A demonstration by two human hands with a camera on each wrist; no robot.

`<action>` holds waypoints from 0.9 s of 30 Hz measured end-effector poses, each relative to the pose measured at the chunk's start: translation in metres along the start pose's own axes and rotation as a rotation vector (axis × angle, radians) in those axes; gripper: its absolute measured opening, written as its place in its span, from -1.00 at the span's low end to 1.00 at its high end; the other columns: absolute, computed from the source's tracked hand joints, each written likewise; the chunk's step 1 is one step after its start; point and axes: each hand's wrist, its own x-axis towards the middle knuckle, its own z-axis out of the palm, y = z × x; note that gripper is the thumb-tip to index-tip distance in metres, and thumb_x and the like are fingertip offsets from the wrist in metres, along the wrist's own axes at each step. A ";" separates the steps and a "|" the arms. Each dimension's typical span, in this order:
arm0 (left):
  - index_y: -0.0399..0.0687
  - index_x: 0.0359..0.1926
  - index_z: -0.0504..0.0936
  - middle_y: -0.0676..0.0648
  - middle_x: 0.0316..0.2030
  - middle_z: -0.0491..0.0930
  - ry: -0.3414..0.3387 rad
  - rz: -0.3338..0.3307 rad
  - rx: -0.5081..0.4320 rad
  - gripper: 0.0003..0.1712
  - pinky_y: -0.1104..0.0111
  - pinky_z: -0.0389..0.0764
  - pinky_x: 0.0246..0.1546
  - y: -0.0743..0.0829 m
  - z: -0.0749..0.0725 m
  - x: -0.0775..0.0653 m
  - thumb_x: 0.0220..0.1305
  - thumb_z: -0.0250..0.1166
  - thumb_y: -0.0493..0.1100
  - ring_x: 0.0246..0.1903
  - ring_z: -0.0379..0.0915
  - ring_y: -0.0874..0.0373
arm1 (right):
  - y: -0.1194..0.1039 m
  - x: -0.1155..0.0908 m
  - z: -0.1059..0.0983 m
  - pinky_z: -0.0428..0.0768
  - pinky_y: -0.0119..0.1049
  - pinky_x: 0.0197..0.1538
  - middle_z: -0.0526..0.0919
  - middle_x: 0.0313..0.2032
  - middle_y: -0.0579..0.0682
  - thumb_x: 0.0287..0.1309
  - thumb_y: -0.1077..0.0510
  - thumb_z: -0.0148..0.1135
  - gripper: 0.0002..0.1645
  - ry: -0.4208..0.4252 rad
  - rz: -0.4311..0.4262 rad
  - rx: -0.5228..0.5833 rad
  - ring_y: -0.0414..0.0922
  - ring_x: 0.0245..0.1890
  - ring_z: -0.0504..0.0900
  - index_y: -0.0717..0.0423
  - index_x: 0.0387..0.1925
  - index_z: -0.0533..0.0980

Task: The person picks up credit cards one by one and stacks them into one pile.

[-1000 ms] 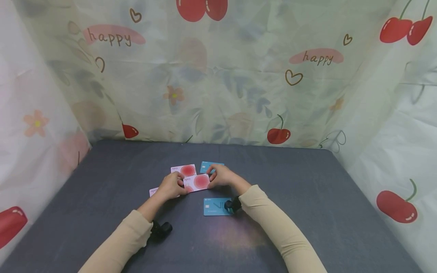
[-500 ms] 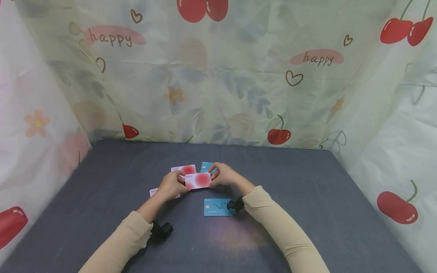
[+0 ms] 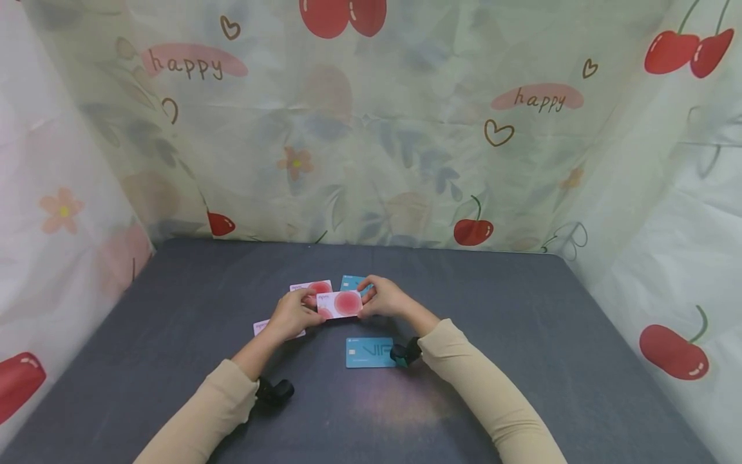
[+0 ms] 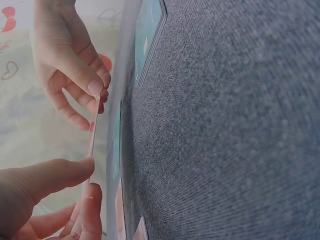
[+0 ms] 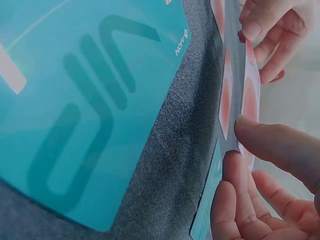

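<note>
Both hands hold one pink card (image 3: 341, 304) with red circles, lifted off the table. My left hand (image 3: 292, 314) pinches its left end between thumb and fingers. At the opposite end, my right hand (image 3: 384, 298) pinches it too, as the right wrist view shows with the thumb on the pink card (image 5: 250, 95). Seen edge-on in the left wrist view, the card stands apart from the dark cloth. Behind it lie another pink card (image 3: 307, 285) and a blue card (image 3: 351, 282), partly covered by the hands. A third pink card (image 3: 262, 327) shows beside the left wrist.
Nearer me lies a blue VIP card (image 3: 368, 352); its edge looks layered in the left wrist view. The right wrist camera (image 3: 406, 352) overlaps its right end. A dark cloth covers the table (image 3: 493, 309), and printed curtains (image 3: 371, 174) enclose the back and sides.
The held pink card has risen and shifted a little right and away from me. My right hand moved right with it; my left hand moved only slightly.
</note>
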 end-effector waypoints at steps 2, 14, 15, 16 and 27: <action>-0.37 0.11 0.44 -0.24 -0.23 0.56 -0.009 0.007 -0.010 -0.35 0.41 0.55 -0.33 0.000 0.000 0.000 -0.06 0.41 -0.31 -0.35 0.57 0.11 | 0.000 -0.002 -0.001 0.56 -0.39 -0.31 0.62 -0.29 0.12 -0.18 0.29 0.45 -0.40 0.003 -0.007 0.001 -0.18 -0.44 0.56 0.21 -0.02 0.42; -0.42 0.15 0.39 -0.27 -0.20 0.53 -0.069 0.051 -0.099 -0.34 0.48 0.56 -0.38 -0.001 0.001 -0.003 -0.02 0.38 -0.38 -0.31 0.63 0.08 | 0.002 -0.011 -0.004 0.58 -0.37 -0.29 0.61 -0.30 0.11 -0.16 0.30 0.43 -0.38 0.003 -0.020 -0.002 -0.18 -0.43 0.57 0.23 0.02 0.41; -0.42 0.16 0.38 -0.27 -0.19 0.53 -0.075 0.054 -0.103 -0.34 0.48 0.55 -0.40 -0.001 0.001 -0.003 -0.02 0.38 -0.39 -0.31 0.63 0.08 | 0.002 -0.012 -0.005 0.58 -0.37 -0.28 0.61 -0.29 0.11 -0.16 0.30 0.43 -0.37 0.003 -0.018 0.001 -0.18 -0.42 0.58 0.23 0.03 0.41; -0.42 0.16 0.38 -0.28 -0.19 0.52 -0.081 0.059 -0.103 -0.34 0.48 0.53 -0.41 -0.001 0.001 -0.003 -0.01 0.38 -0.39 -0.32 0.62 0.09 | 0.003 -0.012 -0.005 0.58 -0.36 -0.28 0.61 -0.29 0.11 -0.16 0.31 0.43 -0.37 0.002 -0.018 0.005 -0.18 -0.42 0.58 0.23 0.03 0.41; -0.41 0.17 0.37 -0.26 -0.19 0.53 -0.091 0.089 -0.087 -0.34 0.45 0.56 -0.34 -0.001 0.004 -0.004 0.02 0.36 -0.36 -0.30 0.61 0.09 | 0.006 -0.018 -0.008 0.62 -0.34 -0.25 0.60 -0.28 0.12 -0.13 0.33 0.41 -0.38 -0.006 -0.020 0.030 -0.18 -0.40 0.62 0.24 0.04 0.40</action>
